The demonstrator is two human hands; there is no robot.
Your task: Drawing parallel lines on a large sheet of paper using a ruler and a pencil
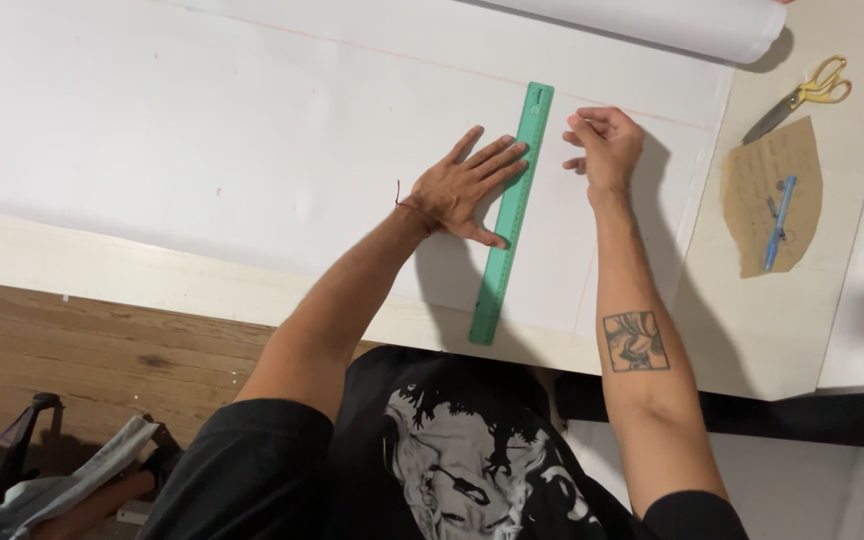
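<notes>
The curled right hand hides whatever it pinches.

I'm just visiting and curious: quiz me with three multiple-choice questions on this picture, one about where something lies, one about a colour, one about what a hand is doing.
1. Where do the scissors lie?
A. On the floor
B. At the table's far right, beyond the brown paper
C. Under the ruler

2. What colour is the ruler?
A. Green
B. Red
C. Black

3. What is the left hand doing?
A. Gripping the scissors
B. Hanging off the table
C. Pressing flat, fingers spread, against the ruler on the white sheet

Answers:
1 B: they sit by the brown paper, clear of the sheet.
2 A: it is a long green strip.
3 C: the palm is down and the fingertips touch the ruler; the right hand is curled just to its right.
</notes>
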